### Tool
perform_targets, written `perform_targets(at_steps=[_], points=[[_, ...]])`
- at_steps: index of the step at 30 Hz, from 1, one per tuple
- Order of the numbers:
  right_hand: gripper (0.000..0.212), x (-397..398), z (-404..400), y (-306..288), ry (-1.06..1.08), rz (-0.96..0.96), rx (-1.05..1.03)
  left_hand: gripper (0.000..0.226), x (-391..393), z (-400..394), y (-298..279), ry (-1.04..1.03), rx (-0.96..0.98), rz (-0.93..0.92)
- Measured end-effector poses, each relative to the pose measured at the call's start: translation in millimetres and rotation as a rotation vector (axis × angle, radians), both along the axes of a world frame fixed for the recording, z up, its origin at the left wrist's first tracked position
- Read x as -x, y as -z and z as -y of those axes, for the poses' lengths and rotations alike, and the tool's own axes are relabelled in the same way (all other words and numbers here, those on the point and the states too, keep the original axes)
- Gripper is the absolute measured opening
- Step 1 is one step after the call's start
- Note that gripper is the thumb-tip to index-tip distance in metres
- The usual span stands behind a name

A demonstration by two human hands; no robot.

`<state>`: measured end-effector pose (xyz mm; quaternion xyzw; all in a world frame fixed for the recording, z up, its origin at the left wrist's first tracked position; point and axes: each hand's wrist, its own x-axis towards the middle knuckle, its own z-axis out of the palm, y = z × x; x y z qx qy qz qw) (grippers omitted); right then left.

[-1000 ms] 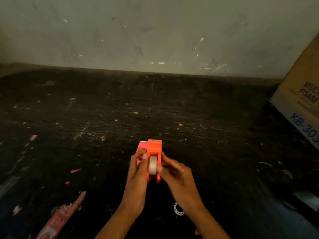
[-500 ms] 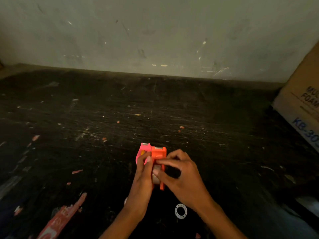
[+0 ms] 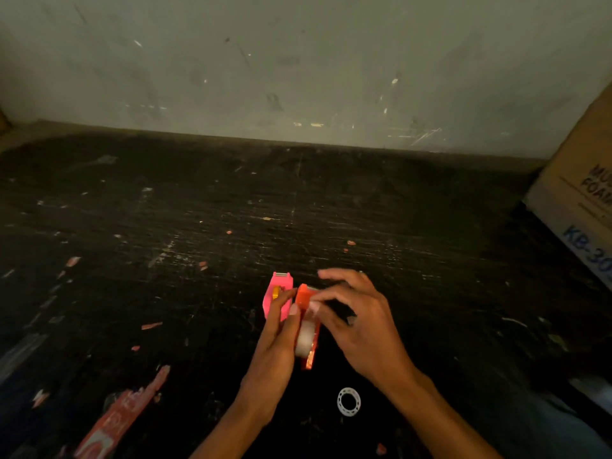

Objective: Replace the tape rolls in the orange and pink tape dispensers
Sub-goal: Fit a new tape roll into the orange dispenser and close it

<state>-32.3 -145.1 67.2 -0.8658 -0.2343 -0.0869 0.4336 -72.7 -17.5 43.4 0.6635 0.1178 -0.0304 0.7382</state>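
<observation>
Right hand [image 3: 357, 323] has moved up over the orange dispenser [image 3: 308, 326], fingers pinching tape near the cutter; left hand [image 3: 278, 342] steadies it, so threading looks underway.

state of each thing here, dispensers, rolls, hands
orange dispenser: held up by both hands, roll seated
tape roll: inside orange dispenser
pink dispenser: behind left hand
empty core: flat on table, loose
left hand: gripping dispenser
right hand: fingertips pinching dispenser front

Two tape dispensers, orange [image 3: 306, 294] and pink [image 3: 277, 294]; one empty core [image 3: 348, 401]; one box [image 3: 583, 207].
</observation>
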Motion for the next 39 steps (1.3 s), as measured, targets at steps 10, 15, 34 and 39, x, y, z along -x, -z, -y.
perform_targets(at_steps=[10, 15, 34, 39], points=[[0.009, -20.5, 4.5, -18.9, -0.045, -0.176, -0.096, 0.053, 3.8, -8.9, 4.4, 0.18, -0.078, 0.055], [0.007, -30.5, 5.6, -19.7, -0.021, -0.338, -0.172, 0.052, 4.0, -14.1, 8.8, 0.218, -0.111, 0.071], [0.018, -40.8, 14.1, 48.9, 0.226, -0.97, -0.736, 0.055, -18.6, -4.6, 56.1, 0.112, 0.024, -0.084], [0.017, -26.5, 6.4, 84.6, 0.236, -0.879, -0.643, 0.046, -59.4, 8.1, 69.1, -0.09, 0.056, -0.217]])
